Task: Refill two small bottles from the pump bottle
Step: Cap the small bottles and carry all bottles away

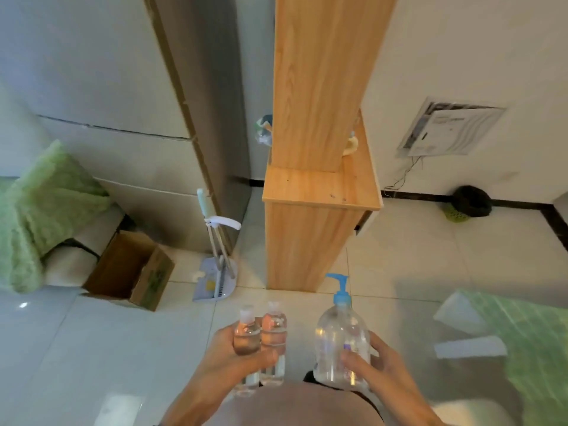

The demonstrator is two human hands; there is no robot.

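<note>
- Head cam looks fwd and down; we see both hands low in frame, over a pale tiled floor (92, 348).
- Left hand (227, 355) is wrapped round two small clear plastic bottles w/ pale caps, fingers closed on their bodies, thumb across the front.
- We mark them as the left small bottle (246, 333) and the right small bottle (274, 330); they stand upright, side by side, touching.
- Both small bottles look to hold clear liquid; how full, we can't tell.
- Right hand (378, 361) grips a large clear plastic pump bottle w/ a blue pump head (341, 336); thumb at the front, fingers curled round the far side.
- Pump bottle is upright, just beside the small bottles on their right, not touching them. Nozzle points left.
- All three bottles are held in the air, resting on no surface.
- Beyond the hands, a tall light-wood cabinet (310, 229) stands on the floor.
- Left of it, a white-and-blue broom and dustpan set (216, 265) leans upright near an open brown cardboard box (129, 272).
- Green fabric (43, 210) shows at the left edge of frame.
- A dark bin w/ green base (470, 202) sits by the far wall, right.
</note>
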